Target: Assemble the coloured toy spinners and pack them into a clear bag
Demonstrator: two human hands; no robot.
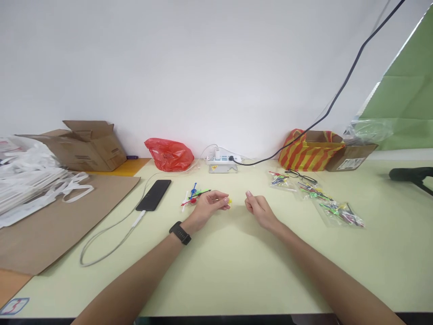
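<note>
Near the middle of the tabletop point(237, 271), the left hand point(209, 205) is pinching a tiny yellow piece point(229, 201), probably light and slippery, while the right hand point(259, 210) is resting loosely curled, holding nothing.

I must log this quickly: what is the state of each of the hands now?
Left hand: closed on a small yellow piece, beside the coloured sticks.
Right hand: loosely curled, holding nothing visible.
</note>
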